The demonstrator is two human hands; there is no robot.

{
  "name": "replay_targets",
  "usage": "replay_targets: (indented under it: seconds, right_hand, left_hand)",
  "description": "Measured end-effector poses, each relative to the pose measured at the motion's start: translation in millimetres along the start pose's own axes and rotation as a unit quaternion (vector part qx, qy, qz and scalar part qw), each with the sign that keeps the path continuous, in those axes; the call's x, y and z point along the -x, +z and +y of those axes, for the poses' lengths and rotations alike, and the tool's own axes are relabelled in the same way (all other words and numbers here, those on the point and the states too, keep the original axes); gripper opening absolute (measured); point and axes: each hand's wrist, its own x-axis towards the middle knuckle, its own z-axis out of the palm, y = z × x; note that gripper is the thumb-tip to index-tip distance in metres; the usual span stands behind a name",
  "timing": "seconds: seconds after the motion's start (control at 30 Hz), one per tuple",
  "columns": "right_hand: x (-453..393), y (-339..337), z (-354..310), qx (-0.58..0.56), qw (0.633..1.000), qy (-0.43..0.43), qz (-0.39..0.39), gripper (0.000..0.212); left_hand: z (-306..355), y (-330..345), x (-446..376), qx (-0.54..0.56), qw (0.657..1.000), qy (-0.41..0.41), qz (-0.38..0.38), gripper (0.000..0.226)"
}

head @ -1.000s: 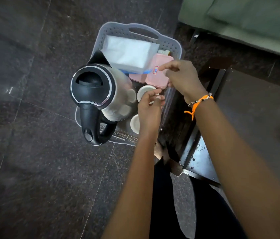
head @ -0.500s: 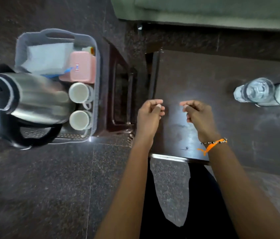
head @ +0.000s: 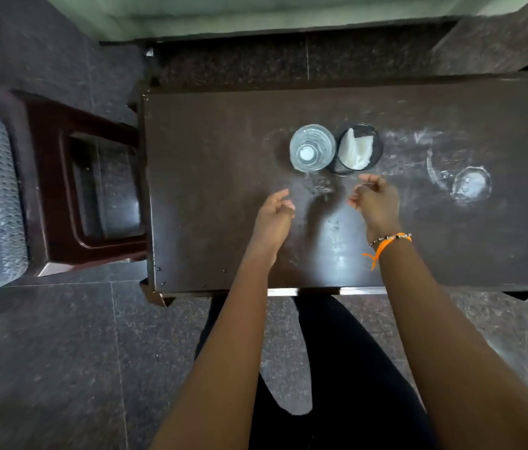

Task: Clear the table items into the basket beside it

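Both grips, left hand (head: 272, 211) and right hand (head: 374, 199), now back from basket (head: 3, 196), open, empty; water bottle (head: 312, 152) and mesh cup (head: 359, 149) just ahead on desk (head: 207, 190), next to clear.

A clear water bottle (head: 312, 152) stands upright, touching a black mesh cup (head: 359, 149) of white tissue, mid-table (head: 210, 177).

**Bare arms, one banded wrist, dark legs below**

Both forearms come up bare, no sleeves anywhere along them. On the right wrist sits a knotted orange thread band (head: 392, 239) with a loose tail hanging off the knot, and right against it a thin beaded bracelet of dark and pale beads (head: 379, 239). The left wrist carries nothing. Down between the arms, black trousers (head: 347, 368) cover the legs, plain, no markings readable.
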Motion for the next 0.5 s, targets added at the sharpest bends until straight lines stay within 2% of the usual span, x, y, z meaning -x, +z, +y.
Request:
replay_targets:
  seconds: [0.13,0.2,0.27,0.33,0.5]
  right_hand:
    - [-33.8,-14.1,-7.9,0.054,0.999,-0.006,0.001,0.048]
    - [-44.4,-14.3,-11.9,0.078,0.997,-0.010,-0.026,0.046]
    - [-49.4,-15.8,-14.8,0.087,0.995,-0.013,-0.055,0.037]
    - [-45.6,-19.0,-18.3,0.089,0.993,-0.012,-0.072,0.039]
    - [-22.6,-35.6,-36.8,0.123,0.990,-0.034,-0.062,0.058]
  left_hand:
    - [21.7,24.0,-17.2,-0.057,0.998,0.003,0.001,0.060]
    - [31.0,28.5,-26.2,-0.076,0.997,0.000,0.008,0.064]
    - [34.2,32.2,-32.4,-0.086,0.996,0.005,0.003,0.064]
    - [36.1,32.5,-31.7,-0.087,0.996,0.008,-0.006,0.062]
    - [41.0,24.9,-10.3,-0.092,0.995,0.037,-0.007,0.058]
